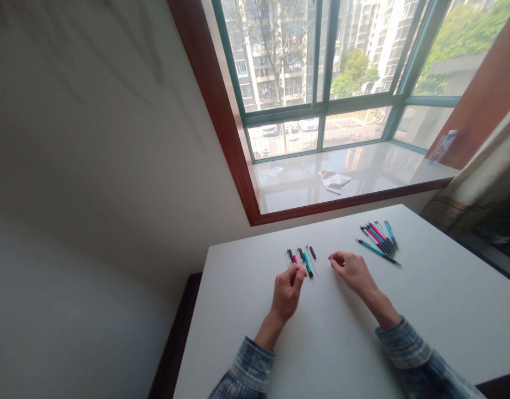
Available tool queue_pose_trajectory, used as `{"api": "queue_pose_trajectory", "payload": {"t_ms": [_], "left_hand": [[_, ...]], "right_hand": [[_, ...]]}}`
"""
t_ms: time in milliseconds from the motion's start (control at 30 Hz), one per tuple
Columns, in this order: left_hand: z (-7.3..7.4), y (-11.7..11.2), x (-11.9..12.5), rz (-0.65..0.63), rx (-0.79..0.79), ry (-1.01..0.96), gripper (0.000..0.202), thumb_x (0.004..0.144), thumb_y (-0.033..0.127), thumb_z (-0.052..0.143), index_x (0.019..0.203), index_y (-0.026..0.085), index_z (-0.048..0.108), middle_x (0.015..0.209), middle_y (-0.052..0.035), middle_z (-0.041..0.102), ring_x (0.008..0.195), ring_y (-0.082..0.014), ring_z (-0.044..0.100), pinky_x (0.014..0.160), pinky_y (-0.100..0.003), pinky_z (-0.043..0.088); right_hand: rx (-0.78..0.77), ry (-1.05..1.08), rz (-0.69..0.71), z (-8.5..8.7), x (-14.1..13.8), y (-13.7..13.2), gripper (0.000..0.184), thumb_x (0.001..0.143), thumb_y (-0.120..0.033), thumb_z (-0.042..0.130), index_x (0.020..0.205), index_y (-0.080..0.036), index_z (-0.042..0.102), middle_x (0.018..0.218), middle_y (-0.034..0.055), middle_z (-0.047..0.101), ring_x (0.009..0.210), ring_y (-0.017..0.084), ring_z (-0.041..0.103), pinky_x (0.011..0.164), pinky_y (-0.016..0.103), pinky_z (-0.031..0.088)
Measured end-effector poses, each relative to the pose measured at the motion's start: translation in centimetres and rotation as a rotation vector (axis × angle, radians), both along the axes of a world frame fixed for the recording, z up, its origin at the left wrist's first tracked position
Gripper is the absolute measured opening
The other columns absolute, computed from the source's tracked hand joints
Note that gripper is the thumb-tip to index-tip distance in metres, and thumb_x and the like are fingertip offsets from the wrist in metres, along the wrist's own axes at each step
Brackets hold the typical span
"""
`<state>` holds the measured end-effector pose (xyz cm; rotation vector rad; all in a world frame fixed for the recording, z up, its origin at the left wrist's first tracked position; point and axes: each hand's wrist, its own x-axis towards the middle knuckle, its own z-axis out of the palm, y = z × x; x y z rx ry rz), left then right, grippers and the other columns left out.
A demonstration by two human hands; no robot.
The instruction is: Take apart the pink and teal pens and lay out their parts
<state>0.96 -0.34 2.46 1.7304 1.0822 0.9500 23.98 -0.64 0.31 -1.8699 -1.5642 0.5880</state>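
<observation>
My left hand (287,291) sits at the near side of a small group of disassembled pen parts (300,259), with its fingertips curled in against them. Whether those fingers grip a part is hidden. The group includes a teal barrel (308,265), a pink-trimmed piece (294,257), a short black piece (312,252) and thin refills. My right hand (352,272) rests on the white table (341,332) to the right of these parts, its fingertips pinched together with nothing visible between them. Farther right lies a bunch of assembled pink and teal pens (378,237), with a single teal pen (377,250) along its near side.
Beyond the table's far edge is a white window sill holding a crumpled cloth (334,180), a paper sheet (273,172) and a clear plastic bottle (441,147). A wall runs along the left, and a curtain (474,183) hangs at the right.
</observation>
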Motion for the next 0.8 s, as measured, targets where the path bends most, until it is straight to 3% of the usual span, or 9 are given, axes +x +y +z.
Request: {"api": "queue_pose_trajectory", "payload": {"t_ms": [200, 400, 500, 633, 800], "left_hand": [[-0.2, 0.0, 0.0, -0.007, 0.008, 0.0, 0.033, 0.1, 0.045, 0.053, 0.085, 0.017, 0.064, 0.064, 0.0055, 0.04, 0.059, -0.0113, 0.034, 0.058, -0.023, 0.029], [-0.1, 0.0, 0.1, -0.001, 0.042, 0.017, 0.025, 0.09, 0.036, 0.07, 0.108, 0.019, 0.072, 0.061, 0.0086, 0.031, 0.056, -0.0102, 0.028, 0.056, -0.022, 0.027], [-0.1, 0.1, 0.1, 0.006, 0.075, 0.0, 0.023, 0.089, 0.032, 0.071, 0.108, 0.02, 0.074, 0.06, 0.0077, 0.039, 0.056, -0.0097, 0.029, 0.055, -0.021, 0.028], [-0.3, 0.2, 0.0, 0.01, 0.124, -0.016, 0.019, 0.091, 0.03, 0.071, 0.105, 0.02, 0.077, 0.076, 0.0011, 0.065, 0.056, -0.0091, 0.037, 0.055, -0.021, 0.034], [-0.7, 0.2, -0.1, 0.024, 0.177, 0.019, 0.016, 0.094, 0.032, 0.069, 0.093, 0.019, 0.079, 0.077, -0.0018, 0.071, 0.059, -0.0105, 0.046, 0.059, -0.022, 0.039]], "right_hand": [[0.093, 0.325, 0.043, 0.6, 0.0, 0.2, 0.024, 0.087, -0.038, 0.066, 0.105, -0.023, 0.068, 0.083, 0.0032, 0.077, 0.076, 0.022, 0.071, 0.076, 0.033, 0.053], [-0.067, 0.814, 0.346, 1.7, -2.3, 0.4, 0.035, 0.084, -0.047, 0.077, 0.103, -0.018, 0.074, 0.081, 0.0043, 0.075, 0.071, 0.017, 0.061, 0.068, 0.03, 0.047], [-0.127, 0.955, 0.368, 1.3, -3.2, 0.3, 0.036, 0.082, -0.047, 0.08, 0.102, -0.017, 0.077, 0.077, 0.0031, 0.072, 0.067, 0.014, 0.055, 0.065, 0.029, 0.042], [-0.156, 1.009, 0.382, 0.7, -3.6, 0.1, 0.035, 0.081, -0.046, 0.083, 0.101, -0.017, 0.079, 0.071, 0.0005, 0.066, 0.063, 0.012, 0.048, 0.061, 0.027, 0.036], [-0.187, 0.969, 0.464, 1.0, -3.5, -0.1, 0.034, 0.082, -0.045, 0.082, 0.102, -0.017, 0.08, 0.079, 0.0026, 0.071, 0.068, 0.013, 0.052, 0.063, 0.027, 0.038]]}}
